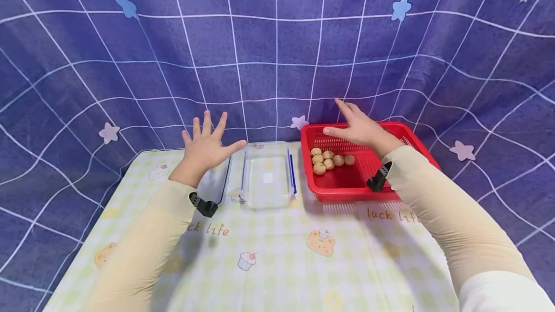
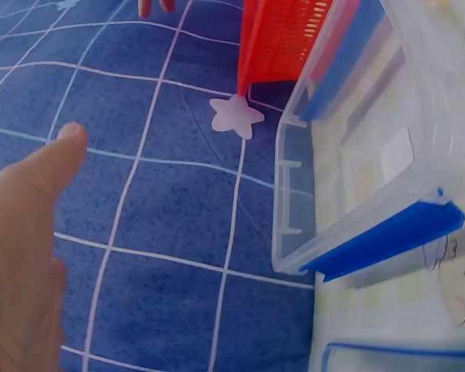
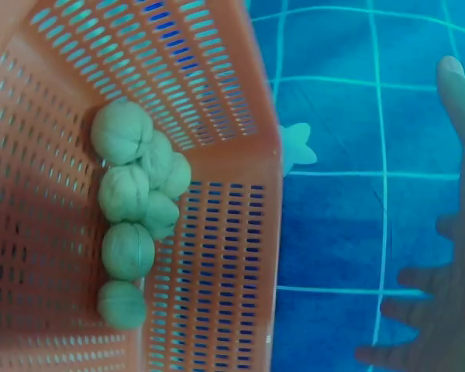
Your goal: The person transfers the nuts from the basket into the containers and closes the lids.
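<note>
My left hand is raised with its fingers spread, above a blue-edged lid or tray that the arm partly hides. Just right of it stands a clear plastic container with blue side clips. Over the back of a red plastic basket my right hand hovers, fingers extended, touching nothing visible. Several walnuts lie together in the basket's left part; the right wrist view shows the walnuts against its slotted wall. Neither hand holds anything.
A checked tablecloth with cartoon prints covers the table. Behind it hangs a blue curtain with white grid lines and stars, close to the back of the basket and container. A small black camera is strapped on each wrist.
</note>
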